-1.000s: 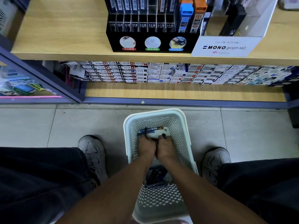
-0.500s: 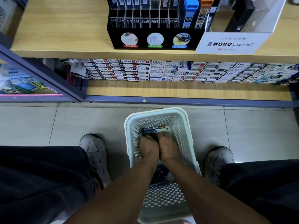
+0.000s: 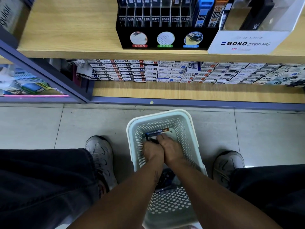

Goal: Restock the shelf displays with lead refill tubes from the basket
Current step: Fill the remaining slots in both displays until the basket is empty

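Both your left hand (image 3: 152, 150) and right hand (image 3: 171, 148) are bunched over loose refill tubes (image 3: 156, 132) deep in the basket (image 3: 196, 146), can't tell finger grip; lift carelessly and tubes spill.

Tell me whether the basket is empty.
Not empty: the white basket holds lead refill tubes by both hands, more packs lower down.

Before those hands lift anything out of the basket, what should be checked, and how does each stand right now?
1. Both hands inside the basket: ok.
2. Left hand holds the tubes: cannot tell, fingers hidden.
3. Right hand on the tubes: ok, fingers rest on them.
4. Basket upright on the floor: ok.
5. Black display on the top shelf has free slots: cannot tell.
6. More stock left in the basket: ok, dark packs beneath the forearms.
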The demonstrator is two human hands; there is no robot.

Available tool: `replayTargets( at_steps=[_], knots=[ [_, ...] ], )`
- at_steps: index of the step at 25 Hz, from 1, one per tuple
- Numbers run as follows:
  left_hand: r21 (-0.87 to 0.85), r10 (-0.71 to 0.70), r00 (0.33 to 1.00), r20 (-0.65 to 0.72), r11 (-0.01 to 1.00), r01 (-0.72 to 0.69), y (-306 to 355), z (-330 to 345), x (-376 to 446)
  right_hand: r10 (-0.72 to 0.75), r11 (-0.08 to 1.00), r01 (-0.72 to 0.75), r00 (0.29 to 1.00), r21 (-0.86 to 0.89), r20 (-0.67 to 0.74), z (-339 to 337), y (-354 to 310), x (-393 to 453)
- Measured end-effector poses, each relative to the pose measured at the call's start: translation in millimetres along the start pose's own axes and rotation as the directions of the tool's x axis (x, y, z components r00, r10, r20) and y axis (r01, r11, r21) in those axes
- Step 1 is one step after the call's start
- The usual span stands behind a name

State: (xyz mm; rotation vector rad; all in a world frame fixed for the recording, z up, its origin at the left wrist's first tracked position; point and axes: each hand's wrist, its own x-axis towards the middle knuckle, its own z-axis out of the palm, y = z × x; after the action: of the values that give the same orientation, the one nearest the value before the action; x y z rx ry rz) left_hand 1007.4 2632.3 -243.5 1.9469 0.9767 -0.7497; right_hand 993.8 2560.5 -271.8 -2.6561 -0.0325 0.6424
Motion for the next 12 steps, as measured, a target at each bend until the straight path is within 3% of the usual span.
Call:
replayTargets(
  at_steps=[4,7,12],
  knots=[
    [0.002,-0.02,1.0,0.013,1.0,0.02,6,-3,0,0.11,0.982,-0.102,0.993,-0.161,0.043,-2,-3,-4],
    [-0.017,-0.005,0.999,0.038,1.0,0.006,7,-4,1,0.149,0.981,-0.131,0.981,-0.145,0.122,-4,0,-4],
    [-0.121,0.031,0.999,0.023,0.992,-0.028,-3,-5,3,0.326,0.908,-0.349,0.936,0.232,0.133,-13,-4,-6]
  ],
)
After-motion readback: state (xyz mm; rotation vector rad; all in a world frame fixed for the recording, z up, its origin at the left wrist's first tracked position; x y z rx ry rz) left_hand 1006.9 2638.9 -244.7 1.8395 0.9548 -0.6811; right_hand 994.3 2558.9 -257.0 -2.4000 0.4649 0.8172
